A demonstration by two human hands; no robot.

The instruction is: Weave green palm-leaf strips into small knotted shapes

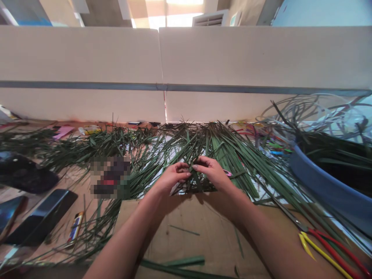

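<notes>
My left hand [176, 176] and my right hand [211, 171] meet in the middle, both with fingers pinched on a dark green leaf strip [197, 180]. The strip hangs between the two hands, over the far edge of a cardboard sheet [180, 228]. Just beyond them spreads a heap of long green leaf strips [229, 151]. Part of the held strip is hidden behind my fingers. A few loose strips [186, 261] lie on the near part of the cardboard.
At the right stands a blue tub [322, 186] holding more leaves, with scissors [302, 224] beside it. On the left lie a phone [43, 213], a lighter [76, 228] and a black cap-like item [26, 172]. A pale panel [87, 58] closes off the back.
</notes>
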